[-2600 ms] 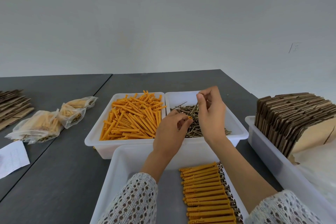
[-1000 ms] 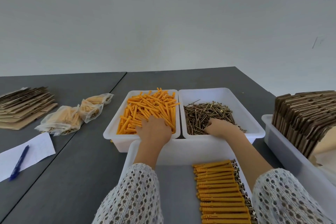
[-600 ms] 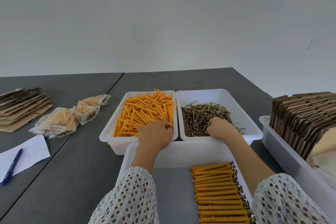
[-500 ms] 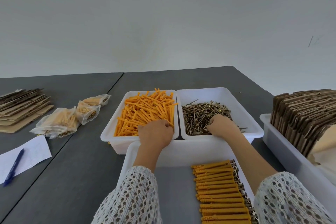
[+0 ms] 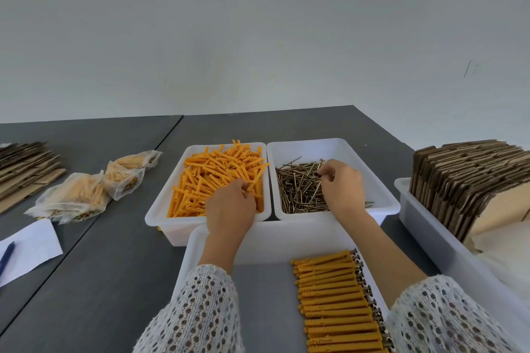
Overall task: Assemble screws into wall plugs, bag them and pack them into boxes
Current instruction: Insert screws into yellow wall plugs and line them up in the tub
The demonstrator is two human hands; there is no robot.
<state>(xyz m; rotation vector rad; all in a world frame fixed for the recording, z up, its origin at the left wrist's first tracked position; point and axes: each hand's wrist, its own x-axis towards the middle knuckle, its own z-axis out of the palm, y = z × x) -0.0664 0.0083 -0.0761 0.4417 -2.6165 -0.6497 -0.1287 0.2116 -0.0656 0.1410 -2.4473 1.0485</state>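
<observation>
Two white bins stand side by side. The left bin (image 5: 160,209) is full of loose orange wall plugs (image 5: 212,175); the right bin (image 5: 381,195) holds dark screws (image 5: 298,189). My left hand (image 5: 231,206) reaches into the plugs and pinches one orange plug (image 5: 256,178) that sticks up to the right. My right hand (image 5: 341,186) is raised over the screw pile, fingertips pinching a screw (image 5: 319,165) near its head. In the near tray (image 5: 186,266), assembled plugs with screws (image 5: 332,295) lie in a neat row.
Filled clear bags (image 5: 83,192) lie on the dark table at left, beside a stack of flat cardboard (image 5: 25,163). A paper sheet (image 5: 31,246) with a blue pen (image 5: 5,255) is at the far left. A white bin (image 5: 424,235) of folded cartons (image 5: 464,178) stands at right.
Both hands went down from mid-air into the bins. Since half a second ago, my right hand has lifted off the screw pile and my left fingers have closed on a plug.
</observation>
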